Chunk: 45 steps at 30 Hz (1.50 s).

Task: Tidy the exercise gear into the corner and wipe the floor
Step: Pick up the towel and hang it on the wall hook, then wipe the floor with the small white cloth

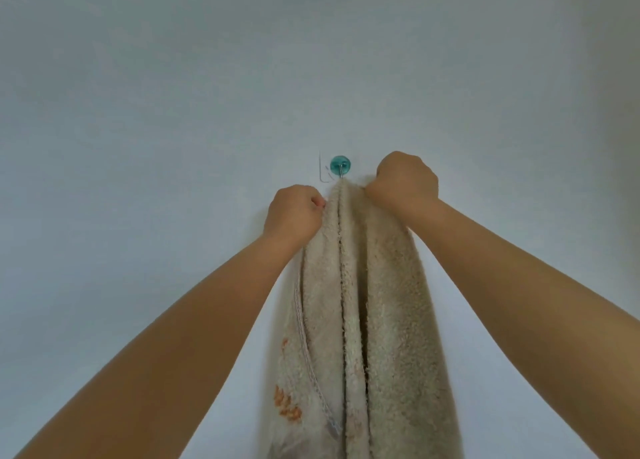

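Note:
A beige fluffy towel point(360, 320) with orange stitched marks near its lower left hangs down a white wall from a teal round hook point(340, 165). My left hand point(294, 212) is closed on the towel's upper left edge. My right hand point(405, 181) grips the towel's top right, just beside the hook. The towel's top meets the hook's metal prong. Its lower end runs out of the frame.
A plain white wall point(173, 112) fills the view. A clear adhesive pad sits behind the hook. A darker vertical band runs along the far right edge.

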Motion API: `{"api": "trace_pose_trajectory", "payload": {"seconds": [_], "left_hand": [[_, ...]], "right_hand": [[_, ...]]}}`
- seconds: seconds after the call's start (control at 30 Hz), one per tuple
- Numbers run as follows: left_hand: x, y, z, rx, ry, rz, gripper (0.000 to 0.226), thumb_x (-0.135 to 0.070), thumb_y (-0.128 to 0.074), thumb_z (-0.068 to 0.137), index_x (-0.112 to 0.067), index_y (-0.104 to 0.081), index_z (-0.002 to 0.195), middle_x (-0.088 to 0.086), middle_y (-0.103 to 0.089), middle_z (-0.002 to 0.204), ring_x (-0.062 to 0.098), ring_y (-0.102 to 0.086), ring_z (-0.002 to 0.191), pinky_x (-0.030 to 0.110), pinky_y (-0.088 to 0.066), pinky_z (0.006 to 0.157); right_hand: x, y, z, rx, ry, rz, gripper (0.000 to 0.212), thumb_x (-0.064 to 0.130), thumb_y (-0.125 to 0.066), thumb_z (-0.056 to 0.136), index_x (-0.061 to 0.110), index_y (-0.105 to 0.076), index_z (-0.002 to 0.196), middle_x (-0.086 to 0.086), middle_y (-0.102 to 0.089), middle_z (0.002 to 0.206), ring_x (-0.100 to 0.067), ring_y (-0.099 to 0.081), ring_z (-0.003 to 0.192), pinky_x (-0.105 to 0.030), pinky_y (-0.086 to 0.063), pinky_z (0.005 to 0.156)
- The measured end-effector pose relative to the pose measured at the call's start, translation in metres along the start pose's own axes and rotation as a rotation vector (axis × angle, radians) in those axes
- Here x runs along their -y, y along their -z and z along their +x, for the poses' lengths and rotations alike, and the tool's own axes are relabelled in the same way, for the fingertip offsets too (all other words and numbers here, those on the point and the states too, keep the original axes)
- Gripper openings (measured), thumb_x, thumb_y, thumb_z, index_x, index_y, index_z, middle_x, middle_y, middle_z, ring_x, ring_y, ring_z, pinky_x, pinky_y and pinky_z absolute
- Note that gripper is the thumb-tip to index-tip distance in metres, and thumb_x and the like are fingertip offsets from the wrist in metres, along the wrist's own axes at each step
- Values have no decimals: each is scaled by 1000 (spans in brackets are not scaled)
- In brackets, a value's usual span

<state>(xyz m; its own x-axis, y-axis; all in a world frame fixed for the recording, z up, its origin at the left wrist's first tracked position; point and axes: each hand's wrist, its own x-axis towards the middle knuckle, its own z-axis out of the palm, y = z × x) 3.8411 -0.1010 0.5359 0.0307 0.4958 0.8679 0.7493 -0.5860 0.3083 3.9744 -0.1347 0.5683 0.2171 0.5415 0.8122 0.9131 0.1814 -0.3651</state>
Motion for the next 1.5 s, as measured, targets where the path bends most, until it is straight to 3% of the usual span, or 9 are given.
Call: {"api": "trace_pose_trajectory", "payload": {"seconds": [0.17, 0.3, 0.4, 0.5, 0.6, 0.67, 0.8, 1.2, 1.5], "left_hand": [[-2, -5, -28, 114, -10, 4, 37, 0, -33, 94, -12, -61, 115, 6, -60, 103, 21, -56, 98, 19, -41, 68], [7, -2, -59, 148, 17, 148, 41, -5, -33, 97, -9, -47, 136, 12, -57, 126, 28, -55, 115, 31, -44, 90], [25, 2, -83, 218, -3, 312, 39, -2, -35, 95, -5, -50, 132, 14, -55, 127, 28, -52, 117, 35, -45, 93], [43, 7, -105, 272, -25, 426, 40, 3, -36, 92, -4, -51, 128, 12, -53, 129, 27, -50, 118, 35, -44, 93], [55, 16, -131, 319, -59, 513, 33, -2, -36, 94, -5, -52, 123, 9, -55, 123, 25, -50, 113, 30, -42, 80], [60, 30, -151, 349, -50, 579, 27, -6, -35, 96, -5, -52, 117, 9, -55, 118, 25, -51, 110, 28, -35, 74], [75, 83, -196, 415, 33, 745, 28, -15, -34, 99, -6, -49, 122, 10, -54, 121, 28, -50, 114, 32, -40, 87], [134, 310, -420, 733, 722, 933, 50, -42, -34, 99, -13, -39, 139, 10, -46, 137, 27, -42, 128, 36, -39, 102], [157, 505, -633, 823, 1180, 939, 54, -45, -36, 97, -13, -36, 141, 14, -39, 144, 31, -39, 133, 40, -35, 108]], "right_hand": [[-1, -13, -27, 80, -15, -69, 33, 9, -48, 82, 17, -31, 54, 3, -36, 59, -12, -31, 54, -31, -22, 79], [-11, -26, -63, 52, 142, -220, 32, 9, -46, 85, 16, -29, 58, 4, -31, 61, -17, -35, 60, -29, -23, 72], [-24, -46, -99, -203, 286, -303, 21, 2, -68, 63, 7, -47, 60, -3, -44, 55, -18, -36, 53, -26, -23, 56], [-30, -62, -136, -207, 257, -238, 12, 6, -60, 60, 2, -64, 70, -12, -64, 67, -29, -59, 54, -34, -46, 56], [-22, -71, -173, -79, 263, -281, 32, 17, -43, 68, 3, -69, 80, -16, -70, 90, -34, -68, 75, -46, -54, 70], [-7, -68, -193, -3, 273, -305, 25, 14, -55, 65, 2, -68, 82, -19, -69, 98, -37, -68, 87, -50, -52, 76], [36, -60, -233, 308, 273, -290, 34, 14, -50, 84, 4, -53, 116, -13, -47, 130, -33, -42, 124, -43, -31, 105], [199, -80, -443, 965, 500, 83, 46, 32, -43, 95, 12, -41, 136, -9, -45, 137, -28, -43, 127, -38, -38, 101], [365, -47, -653, 1268, 766, 257, 51, 40, -42, 95, 13, -40, 138, -9, -43, 142, -27, -42, 130, -38, -36, 105]]}}
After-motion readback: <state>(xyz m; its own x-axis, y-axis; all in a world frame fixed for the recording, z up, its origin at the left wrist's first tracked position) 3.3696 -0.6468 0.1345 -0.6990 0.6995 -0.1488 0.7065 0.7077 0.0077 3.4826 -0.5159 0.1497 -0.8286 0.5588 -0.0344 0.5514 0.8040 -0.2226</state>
